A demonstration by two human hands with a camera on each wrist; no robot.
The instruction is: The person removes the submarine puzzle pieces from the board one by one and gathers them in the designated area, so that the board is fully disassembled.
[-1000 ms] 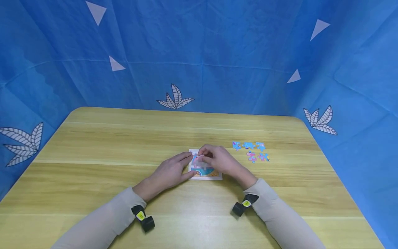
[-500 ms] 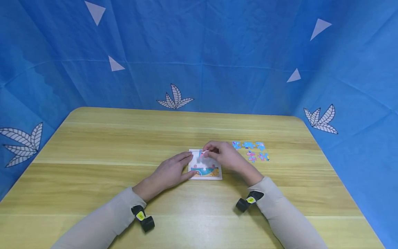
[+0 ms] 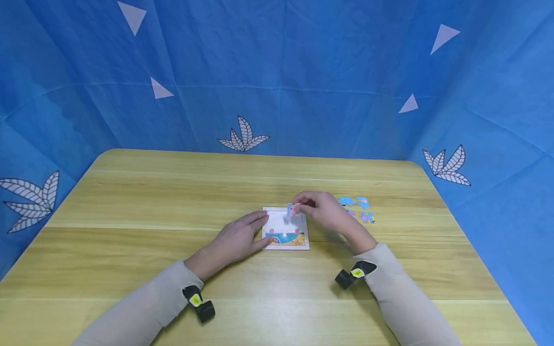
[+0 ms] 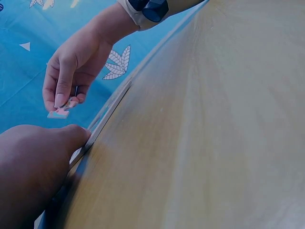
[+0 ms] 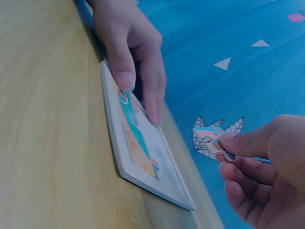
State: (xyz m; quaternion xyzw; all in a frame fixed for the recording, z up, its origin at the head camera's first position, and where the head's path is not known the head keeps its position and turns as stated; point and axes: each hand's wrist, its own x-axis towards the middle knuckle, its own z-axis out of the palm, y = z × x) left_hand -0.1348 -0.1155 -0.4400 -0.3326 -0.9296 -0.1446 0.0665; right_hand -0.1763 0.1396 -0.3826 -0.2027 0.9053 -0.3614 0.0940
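Observation:
A small white-framed puzzle board (image 3: 303, 248) lies on the table, its lower strip filled by teal and orange pieces (image 3: 289, 239) and its upper part white. My left hand (image 3: 235, 242) rests at the board's left side, fingertips on the upper left corner and thumb on the lower part. Above the board's upper right, my right hand (image 3: 326, 214) pinches a pink and light-blue puzzle piece (image 3: 290, 210) between thumb and fingers. In the right wrist view that puzzle piece (image 5: 207, 133) is held tilted, apart from the board (image 5: 119, 162).
Several loose blue and pink puzzle pieces (image 3: 362, 203) lie right of the board, some partly hidden behind the right hand. The wooden table (image 3: 173, 187) ends at a blue patterned cloth (image 3: 277, 57) behind it and at the sides.
My right hand has moved up and to the right with the puzzle piece, from over the board's middle to its upper right edge. The left hand and board have stayed put.

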